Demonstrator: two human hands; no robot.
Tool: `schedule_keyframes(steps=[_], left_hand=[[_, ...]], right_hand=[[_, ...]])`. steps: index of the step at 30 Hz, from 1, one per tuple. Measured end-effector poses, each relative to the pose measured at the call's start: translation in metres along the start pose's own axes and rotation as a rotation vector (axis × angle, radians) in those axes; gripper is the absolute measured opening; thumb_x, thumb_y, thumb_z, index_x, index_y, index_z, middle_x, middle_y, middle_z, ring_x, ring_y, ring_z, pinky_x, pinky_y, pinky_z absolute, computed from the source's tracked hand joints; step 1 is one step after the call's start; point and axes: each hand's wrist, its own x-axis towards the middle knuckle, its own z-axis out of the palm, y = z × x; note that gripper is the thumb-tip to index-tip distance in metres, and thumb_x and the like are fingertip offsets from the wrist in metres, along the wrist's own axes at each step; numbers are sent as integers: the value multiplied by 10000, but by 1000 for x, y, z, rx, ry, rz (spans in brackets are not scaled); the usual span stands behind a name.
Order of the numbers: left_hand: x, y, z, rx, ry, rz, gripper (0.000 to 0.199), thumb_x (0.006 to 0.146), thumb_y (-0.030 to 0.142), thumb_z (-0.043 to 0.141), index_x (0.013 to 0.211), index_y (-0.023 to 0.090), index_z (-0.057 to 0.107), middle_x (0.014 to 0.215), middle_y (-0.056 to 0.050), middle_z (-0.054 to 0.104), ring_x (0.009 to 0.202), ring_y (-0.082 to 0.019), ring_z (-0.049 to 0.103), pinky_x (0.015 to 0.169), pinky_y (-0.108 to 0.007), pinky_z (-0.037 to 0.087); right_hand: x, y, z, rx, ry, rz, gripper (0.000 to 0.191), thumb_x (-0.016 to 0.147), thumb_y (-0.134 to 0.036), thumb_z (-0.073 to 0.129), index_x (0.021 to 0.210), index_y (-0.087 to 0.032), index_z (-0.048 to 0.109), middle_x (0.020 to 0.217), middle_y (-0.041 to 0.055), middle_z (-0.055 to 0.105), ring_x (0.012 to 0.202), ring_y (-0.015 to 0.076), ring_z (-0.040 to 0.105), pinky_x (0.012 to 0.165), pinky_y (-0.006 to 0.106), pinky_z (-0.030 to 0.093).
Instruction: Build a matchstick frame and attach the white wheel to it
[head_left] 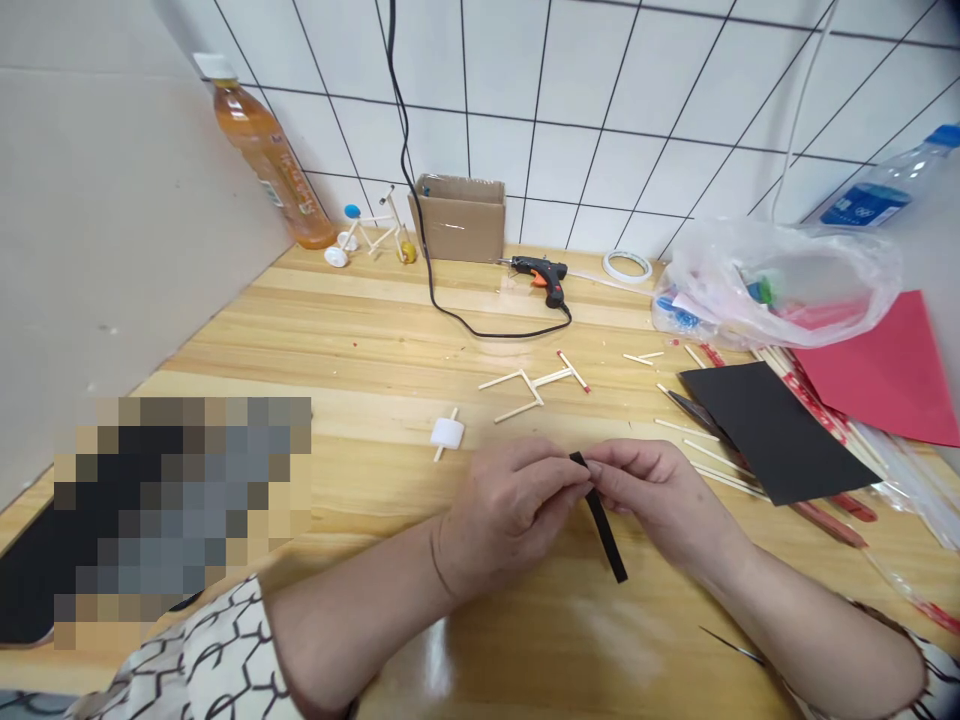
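Note:
Pinched between the fingertips of both hands is a narrow black strip (609,545), its lower end hanging down toward me. My left hand (517,500) closes on it from the left, and my right hand (649,485) closes on it from the right, with the fingertips nearly touching. Part of the strip's upper end is hidden by the fingers. Beyond my left hand lies a small white piece (447,433) with a thin stick through it. A frame of joined thin sticks (551,378) with red ends lies just past both hands.
A black sheet (780,430), red sheet (885,370) and loose sticks lie at right, beside a plastic bag (780,280). A glue gun (540,275), cardboard box (459,220), tape roll (627,265), small stick model (371,232) and drink bottle (270,160) stand along the back.

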Motion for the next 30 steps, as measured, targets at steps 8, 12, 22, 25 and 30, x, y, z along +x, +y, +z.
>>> schedule_keyframes(steps=[8,12,22,25,30], left_hand=[[2,0,-3,9,-9,2,72,819,127,557,854,136,619,766,-55,669,664,-109,611,592,-218,516],[3,2,-4,13,-14,-34,70,819,125,553,850,140,614,763,-46,676,668,-109,615,601,-219,516],[1,2,-1,6,-34,30,64,819,121,559,860,138,605,788,-47,676,695,-108,620,617,-214,518],[1,2,-2,9,-14,13,68,826,133,554,869,144,606,786,-46,675,686,-107,620,615,-215,520],[1,2,-2,12,9,3,72,811,120,573,871,131,613,781,-49,672,678,-104,616,607,-208,516]], right_hand=[[0,1,0,-2,47,-23,176,716,-346,662,711,-176,708,581,-26,585,490,67,409,463,199,326],[3,-3,0,-43,101,-50,137,673,-306,684,713,-175,678,610,-22,625,537,87,500,525,210,402],[2,-2,-1,-146,174,-117,190,669,-348,665,743,-173,656,666,13,662,594,124,576,569,235,468],[1,-2,-1,-219,166,-152,207,709,-378,641,728,-172,658,646,9,641,581,120,550,542,225,454],[-1,0,0,-278,146,-158,254,747,-422,613,704,-177,665,619,4,621,570,120,537,505,214,434]])
